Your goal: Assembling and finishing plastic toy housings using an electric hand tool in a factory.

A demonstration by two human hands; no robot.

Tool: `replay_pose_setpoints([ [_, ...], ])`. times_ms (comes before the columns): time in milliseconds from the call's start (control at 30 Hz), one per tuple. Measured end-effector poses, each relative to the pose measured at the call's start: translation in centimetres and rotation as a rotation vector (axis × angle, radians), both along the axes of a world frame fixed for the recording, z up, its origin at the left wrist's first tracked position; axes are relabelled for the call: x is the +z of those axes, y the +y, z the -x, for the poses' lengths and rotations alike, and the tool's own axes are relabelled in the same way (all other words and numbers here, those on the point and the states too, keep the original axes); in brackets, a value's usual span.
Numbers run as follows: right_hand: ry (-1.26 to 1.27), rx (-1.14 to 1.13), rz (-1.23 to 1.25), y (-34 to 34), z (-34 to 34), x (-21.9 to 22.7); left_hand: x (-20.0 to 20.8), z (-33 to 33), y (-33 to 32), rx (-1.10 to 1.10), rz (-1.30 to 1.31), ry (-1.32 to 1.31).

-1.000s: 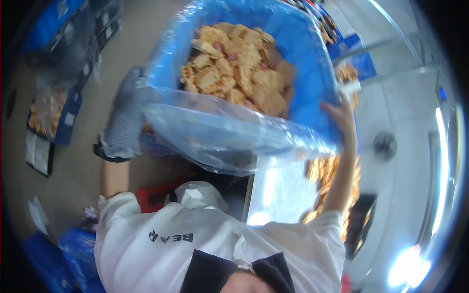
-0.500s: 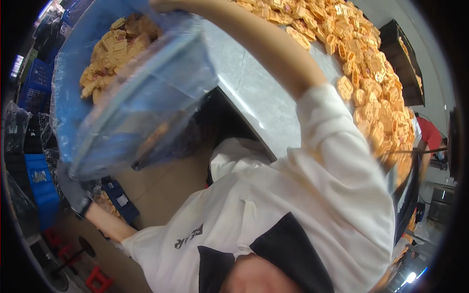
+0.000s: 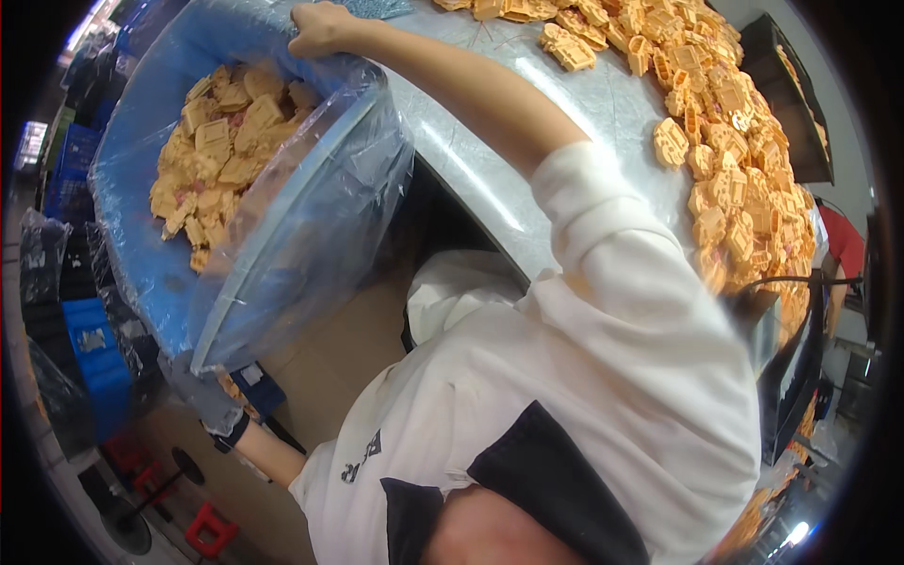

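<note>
A large blue bin, lined with clear plastic film, leans tilted at the left, its mouth toward me. Inside lies a heap of yellow-orange moulded plastic pieces. My bare right hand reaches across and grips the far part of the bin's rim, fingers closed over film and edge. At the near lower corner my left hand, in a grey glove, holds the bin from its outer side; the bin partly hides its fingers.
Right of the bin stands a metal-topped table with a long pile of the same plastic pieces. Blue crates line the left side. A red stool is on the floor. A person in red is at the far right.
The bin has swung a little toward me and to the right, and its heap shows more fully. My left hand has moved right and nearer with it. My right hand keeps its grip.
</note>
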State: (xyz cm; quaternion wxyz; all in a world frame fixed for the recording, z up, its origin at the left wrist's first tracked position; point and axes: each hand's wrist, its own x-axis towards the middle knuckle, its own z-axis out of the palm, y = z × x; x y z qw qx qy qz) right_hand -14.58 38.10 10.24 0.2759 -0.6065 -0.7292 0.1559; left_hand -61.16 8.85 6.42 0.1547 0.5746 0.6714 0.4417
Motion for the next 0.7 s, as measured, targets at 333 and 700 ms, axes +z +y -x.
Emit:
replay_pose_setpoints([
  [333, 0.113, -0.065, -0.072, -4.2, 3.3, -0.5, -1.4, 5.5, 1.2, 0.095, -0.023, -0.087],
  [700, 0.190, 0.002, -0.046, -6.4, -0.3, 0.2, 0.9, -3.0, 0.3, 0.105, 0.011, -0.580],
])
